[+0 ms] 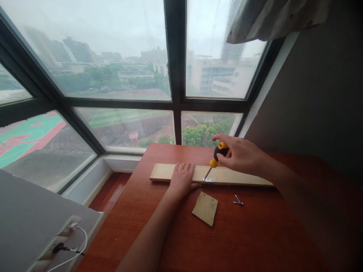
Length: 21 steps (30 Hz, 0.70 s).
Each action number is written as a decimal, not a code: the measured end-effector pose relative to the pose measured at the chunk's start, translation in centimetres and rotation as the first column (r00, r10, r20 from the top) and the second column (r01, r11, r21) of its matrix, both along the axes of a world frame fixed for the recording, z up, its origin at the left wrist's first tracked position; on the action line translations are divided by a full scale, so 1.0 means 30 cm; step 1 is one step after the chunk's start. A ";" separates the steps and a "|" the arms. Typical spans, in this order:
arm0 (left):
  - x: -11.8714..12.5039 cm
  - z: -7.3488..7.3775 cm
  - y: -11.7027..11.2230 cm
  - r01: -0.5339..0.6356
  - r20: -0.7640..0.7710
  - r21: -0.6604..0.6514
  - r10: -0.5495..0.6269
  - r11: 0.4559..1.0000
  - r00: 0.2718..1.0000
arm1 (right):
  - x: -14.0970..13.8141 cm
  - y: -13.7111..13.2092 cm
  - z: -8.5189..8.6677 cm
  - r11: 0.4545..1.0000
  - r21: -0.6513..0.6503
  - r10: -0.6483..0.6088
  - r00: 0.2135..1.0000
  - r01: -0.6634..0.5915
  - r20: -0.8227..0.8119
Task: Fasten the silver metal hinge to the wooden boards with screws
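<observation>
A long pale wooden board [232, 176] lies across the reddish-brown table. My left hand [182, 179] rests flat on it, fingers stretched over its top. In my right hand [241, 153] is a yellow and black screwdriver [221, 151], tilted, with fingers around its handle. Its tip meets the left end of a small metal plate [209, 180] on the board's near edge. Whether a screw sits under the tip is too small to tell. Nearer to me lie a small thin wooden piece [205, 209] with two holes and a few loose screws [238, 201].
The table [249, 238] stands against large windows with dark frames [176, 75]. At the lower left, a wall socket strip [56, 245] has a white cable [85, 240] and a black plug [58, 248]. Grey fabric [272, 19] hangs at the upper right.
</observation>
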<state>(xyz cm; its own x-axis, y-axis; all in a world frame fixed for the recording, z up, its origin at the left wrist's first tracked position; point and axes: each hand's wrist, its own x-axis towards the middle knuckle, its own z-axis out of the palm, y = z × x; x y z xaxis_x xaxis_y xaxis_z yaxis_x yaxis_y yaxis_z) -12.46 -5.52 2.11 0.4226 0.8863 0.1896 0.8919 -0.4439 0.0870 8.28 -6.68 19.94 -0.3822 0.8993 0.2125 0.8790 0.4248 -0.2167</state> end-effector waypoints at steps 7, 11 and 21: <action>-0.001 -0.001 0.000 0.002 -0.007 0.007 -0.002 1.000 1.000 | -0.020 -0.008 -0.003 0.982 0.126 -0.161 0.975 0.143 0.152; -0.001 0.000 0.000 0.002 -0.007 0.007 -0.002 1.000 1.000 | -0.018 -0.002 -0.001 0.989 0.101 -0.126 0.981 0.111 0.148; 0.002 0.010 -0.007 -0.001 0.017 -0.006 0.001 1.000 1.000 | -0.017 -0.006 0.003 0.993 0.093 -0.085 0.985 0.072 0.149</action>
